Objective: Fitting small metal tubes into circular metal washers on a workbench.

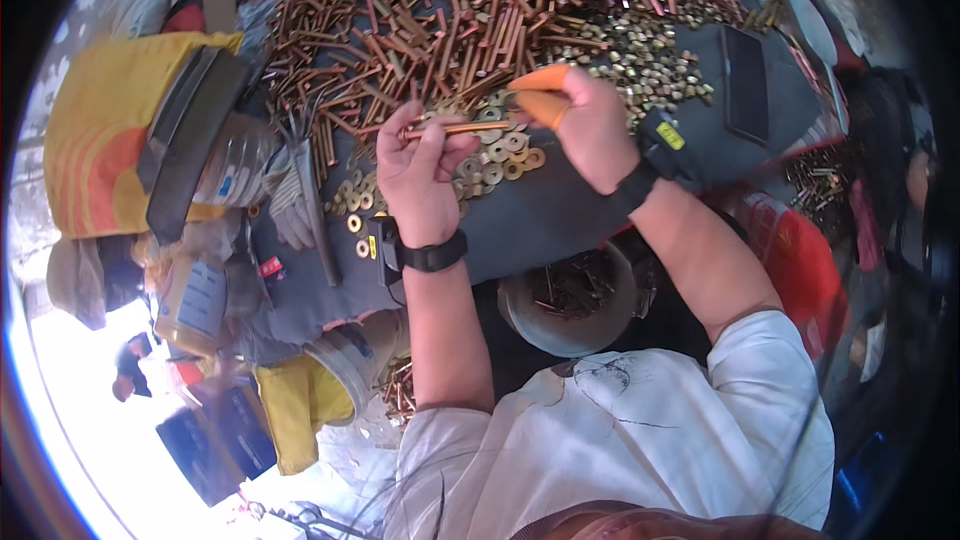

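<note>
My left hand (418,175) is closed around a long copper-coloured bolt (470,127), which lies nearly level and points right. Just beyond its right end is my right hand (590,130), with orange covers on its fingertips. Those fingers come together in a pinch, slightly blurred; whatever sits between them cannot be made out. Flat brass-coloured washers (513,170) lie spread beneath both hands. A large heap of similar bolts (430,40) covers the far side of the table, and many small nuts (650,55) lie to its right.
The grey-covered table (540,205) also bears a dark phone (745,85) at right and grey gloves (290,205) at left. Below its near edge stands a bucket (510,315) with bolts inside. A yellow cloth-covered object (100,140) and a clear jug (195,305) are at left.
</note>
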`<state>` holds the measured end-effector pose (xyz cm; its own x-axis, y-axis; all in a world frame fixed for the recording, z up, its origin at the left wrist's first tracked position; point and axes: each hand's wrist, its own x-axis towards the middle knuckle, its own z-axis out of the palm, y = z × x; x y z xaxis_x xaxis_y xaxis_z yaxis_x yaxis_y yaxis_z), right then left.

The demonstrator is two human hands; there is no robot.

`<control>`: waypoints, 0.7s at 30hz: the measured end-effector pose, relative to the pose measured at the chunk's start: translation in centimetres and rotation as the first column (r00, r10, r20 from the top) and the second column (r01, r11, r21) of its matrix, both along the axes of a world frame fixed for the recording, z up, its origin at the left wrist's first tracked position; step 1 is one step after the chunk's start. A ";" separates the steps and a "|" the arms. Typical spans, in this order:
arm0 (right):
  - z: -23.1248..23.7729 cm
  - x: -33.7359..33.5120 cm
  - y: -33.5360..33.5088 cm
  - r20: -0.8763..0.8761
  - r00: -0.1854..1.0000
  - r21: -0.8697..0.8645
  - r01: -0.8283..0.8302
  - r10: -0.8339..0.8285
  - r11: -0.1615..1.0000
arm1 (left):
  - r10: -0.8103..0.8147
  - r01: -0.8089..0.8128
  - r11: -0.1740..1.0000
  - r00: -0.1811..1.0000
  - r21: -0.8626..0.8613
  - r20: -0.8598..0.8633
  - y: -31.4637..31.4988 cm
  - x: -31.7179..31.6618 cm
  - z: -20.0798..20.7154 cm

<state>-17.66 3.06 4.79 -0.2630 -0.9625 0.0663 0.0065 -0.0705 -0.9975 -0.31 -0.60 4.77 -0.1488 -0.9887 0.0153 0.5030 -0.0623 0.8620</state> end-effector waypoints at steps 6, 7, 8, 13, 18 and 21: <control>0.4 1.2 0.1 0.007 1.000 -0.184 -0.016 0.018 0.983 | -0.066 0.089 0.990 0.977 0.109 -0.201 -0.1 0.3 -1.5; 0.0 1.3 -0.1 -0.051 0.998 -0.299 0.009 -0.025 0.954 | -0.064 0.087 0.991 0.978 0.105 -0.200 -0.1 0.2 -1.6; -0.1 1.1 -0.2 -0.053 0.998 -0.300 0.014 -0.031 0.954 | -0.062 0.084 0.991 0.978 0.100 -0.199 -0.1 0.1 -1.6; 0.3 0.8 -0.5 -0.383 0.880 -0.581 0.007 -0.281 0.814 | -0.136 0.170 0.982 0.935 0.078 -0.327 -0.6 0.3 -3.2; 0.6 1.1 0.0 -0.478 0.818 -0.613 -0.052 -0.318 0.788 | -0.069 0.137 0.978 0.924 0.155 -0.377 -0.2 0.3 -3.8; -0.1 1.5 -0.1 -0.387 0.880 -0.580 0.000 -0.275 0.814 | -0.090 0.154 0.974 0.934 0.165 -0.345 0.0 -0.5 -3.2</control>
<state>-16.20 3.00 4.72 -0.1995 -0.6776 0.7078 -0.4680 -0.5687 -0.6764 -0.78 -0.56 1.54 -0.2868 -0.9531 -0.0971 0.7376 -0.2844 0.6124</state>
